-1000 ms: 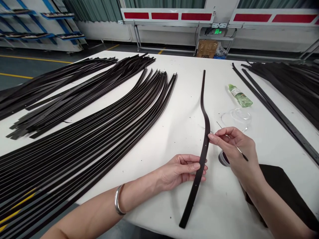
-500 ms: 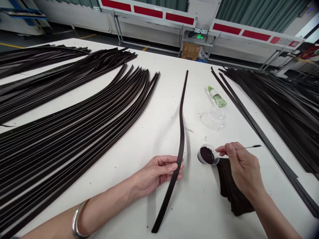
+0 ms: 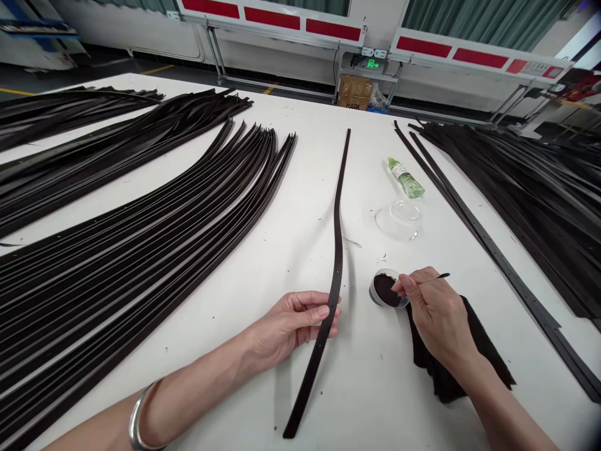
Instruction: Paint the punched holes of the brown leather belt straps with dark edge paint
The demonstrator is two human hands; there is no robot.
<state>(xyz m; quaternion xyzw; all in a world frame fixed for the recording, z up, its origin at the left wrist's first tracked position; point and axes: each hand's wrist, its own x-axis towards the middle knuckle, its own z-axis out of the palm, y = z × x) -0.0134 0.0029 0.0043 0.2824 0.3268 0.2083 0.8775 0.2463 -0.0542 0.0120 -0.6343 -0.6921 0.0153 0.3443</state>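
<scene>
My left hand (image 3: 300,319) pinches a long dark strap (image 3: 336,250) with small holes between thumb and fingers, the near part lifted off the table and its far end stretching away. In my right hand (image 3: 436,307) is a thin swab-like stick (image 3: 436,277) with a dark tip at its outer end. Its other end is hidden by the fingers, at the rim of a small clear cup (image 3: 389,289) of dark liquid. Below that hand lies a folded dark cloth (image 3: 483,351), partly covered by the wrist.
Rows of dark straps (image 3: 188,207) cover the left of the white table (image 3: 310,119). More straps (image 3: 530,207) lie at the right. A green bottle (image 3: 406,178) on its side and a clear plastic lid or bowl (image 3: 399,219) lie beyond the cup.
My right hand has moved left to the cup, carrying the stick closer over the liquid. More of the cloth shows. My left hand keeps its hold on the strap; the view has shifted slightly.
</scene>
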